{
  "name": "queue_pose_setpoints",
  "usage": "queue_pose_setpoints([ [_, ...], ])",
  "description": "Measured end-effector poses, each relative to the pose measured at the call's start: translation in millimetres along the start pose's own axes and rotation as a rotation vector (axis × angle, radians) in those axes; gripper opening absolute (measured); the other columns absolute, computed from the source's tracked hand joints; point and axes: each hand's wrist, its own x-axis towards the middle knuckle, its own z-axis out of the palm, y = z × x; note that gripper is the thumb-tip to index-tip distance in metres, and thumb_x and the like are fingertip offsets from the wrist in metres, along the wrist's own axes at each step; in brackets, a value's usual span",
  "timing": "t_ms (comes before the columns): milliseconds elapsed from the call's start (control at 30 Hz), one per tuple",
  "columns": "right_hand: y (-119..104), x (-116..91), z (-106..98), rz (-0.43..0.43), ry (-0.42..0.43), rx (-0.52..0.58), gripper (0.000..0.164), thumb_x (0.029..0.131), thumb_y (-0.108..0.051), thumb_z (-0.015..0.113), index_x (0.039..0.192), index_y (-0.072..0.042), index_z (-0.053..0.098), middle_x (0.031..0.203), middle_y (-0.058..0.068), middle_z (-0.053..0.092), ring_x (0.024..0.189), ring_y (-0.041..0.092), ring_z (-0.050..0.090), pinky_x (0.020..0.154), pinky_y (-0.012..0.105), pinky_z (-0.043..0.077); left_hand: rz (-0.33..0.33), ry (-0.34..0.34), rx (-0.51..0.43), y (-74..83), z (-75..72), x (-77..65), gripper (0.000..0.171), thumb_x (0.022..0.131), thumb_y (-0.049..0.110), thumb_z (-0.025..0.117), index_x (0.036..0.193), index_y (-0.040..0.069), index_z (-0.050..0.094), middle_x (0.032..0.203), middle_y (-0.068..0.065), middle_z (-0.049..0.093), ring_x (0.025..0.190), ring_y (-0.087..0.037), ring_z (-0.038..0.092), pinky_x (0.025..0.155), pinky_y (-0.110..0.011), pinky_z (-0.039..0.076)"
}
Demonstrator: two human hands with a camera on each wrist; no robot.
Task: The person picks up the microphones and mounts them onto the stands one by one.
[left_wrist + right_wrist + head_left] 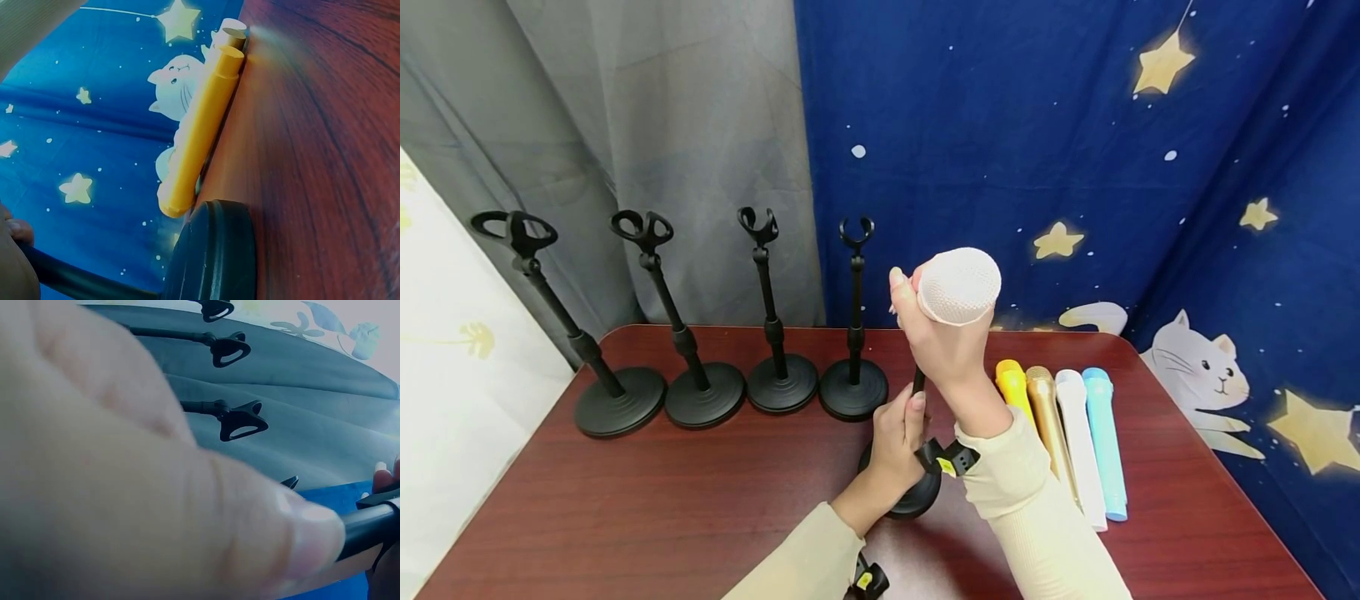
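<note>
- Five black stands and five microphones can be counted.
- One stand [917, 498] is gripped by its pole in the left hand [895, 442]; its base is seen on the desk [737, 517], away from the back edge.
- One pale microphone [960, 286] is gripped just below its mesh head in the right hand [943, 346], above the desk; whether it is seated in the stand's clip cannot be told, the join being hidden.
- Four other stands [781, 385] are lined up upright from the back left corner along the back edge.
- Four microphones are laid side by side toward the right edge: one yellow [1012, 385], one gold [1051, 425], one white [1081, 450], one light blue [1105, 442].
</note>
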Motion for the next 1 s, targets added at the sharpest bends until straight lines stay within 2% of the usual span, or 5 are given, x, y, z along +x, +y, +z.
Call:
queue_pose_setpoints([
  [367, -4, 5, -4, 0.151, -0.077, -0.034, 0.019, 0.085, -0.011, 0.078, 0.085, -0.002, 0.061, 0.071, 0.014, 0.067, 0.065, 0.010, 0.067, 0.072, 0.030, 0.056, 0.043, 0.009, -0.006, -3.4, 0.9, 0.5, 0.048, 0.111, 0.032, 0.032, 0.075, 0.007, 0.051, 0.052, -0.003, 0.043, 0.045, -0.005, 0.038, 0.045, -0.012, 0.031],
  [533, -4, 2, -17, 0.177, -0.207, 0.031, 0.039, 0.089, -0.038, 0.076, 0.096, -0.001, 0.066, 0.090, 0.014, 0.071, 0.085, 0.017, 0.067, 0.081, 0.031, 0.054, 0.017, -0.047, -0.041, -3.0, -3.8, 1.7, 0.043, 0.112, 0.025, 0.033, 0.077, 0.007, 0.051, 0.051, -0.003, 0.041, 0.045, 0.000, 0.033, 0.043, -0.012, 0.030],
  [700, 10, -22, -45, 0.278, -0.337, 0.029, 0.093, 0.082, -0.072, 0.068, 0.141, -0.003, 0.050, 0.138, 0.018, 0.060, 0.127, 0.022, 0.058, 0.110, 0.035, 0.047, -0.186, -0.277, -0.125, 0.5, -21.5, 12.8, 0.035, 0.110, 0.013, 0.037, 0.081, 0.007, 0.055, 0.052, -0.005, 0.048, 0.047, 0.002, 0.042, 0.046, -0.017, 0.040],
  [867, 40, -55, -71, 0.395, -0.545, -0.144, 0.095, 0.078, -0.055, 0.083, 0.153, -0.014, 0.043, 0.148, 0.013, 0.055, 0.136, 0.030, 0.054, 0.114, 0.050, 0.044, -0.442, -0.641, -0.099, 0.4, -47.6, 35.7, 0.040, 0.109, 0.029, 0.042, 0.082, 0.010, 0.065, 0.067, -0.001, 0.064, 0.064, -0.006, 0.059, 0.068, -0.024, 0.050],
  [1000, 58, -77, -83, 0.454, -0.798, -0.365, 0.099, 0.070, -0.054, 0.088, 0.153, -0.024, 0.044, 0.151, 0.000, 0.054, 0.138, 0.024, 0.053, 0.113, 0.051, 0.044, -0.565, -0.823, -0.110, -0.4, -61.6, 49.9, 0.037, 0.105, 0.039, 0.053, 0.090, 0.009, 0.070, 0.079, -0.001, 0.071, 0.081, -0.017, 0.065, 0.076, -0.026, 0.051],
])
